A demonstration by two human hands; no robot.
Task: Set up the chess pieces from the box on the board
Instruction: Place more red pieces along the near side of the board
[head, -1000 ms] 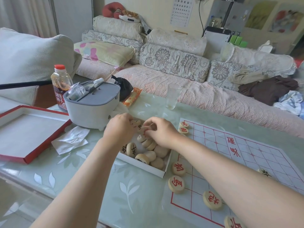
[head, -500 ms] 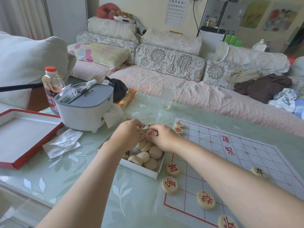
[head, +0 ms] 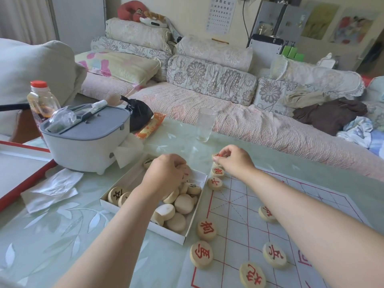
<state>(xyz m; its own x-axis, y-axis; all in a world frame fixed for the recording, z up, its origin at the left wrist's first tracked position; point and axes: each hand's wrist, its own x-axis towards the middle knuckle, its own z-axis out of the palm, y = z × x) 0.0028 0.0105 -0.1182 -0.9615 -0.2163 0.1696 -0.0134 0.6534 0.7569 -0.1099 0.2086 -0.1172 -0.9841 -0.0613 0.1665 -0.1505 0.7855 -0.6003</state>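
A home living room is showing here: a quilt-covered sofa [head: 239, 119] piled with floral cushions [head: 209, 80] is sitting behind the glass-topped desk [head: 62, 229], clothes [head: 330, 113] lying on it.

Box [head: 188, 234] left of board [head: 249, 215]; glass [head: 205, 124] behind both; pieces [head: 184, 203] in box.
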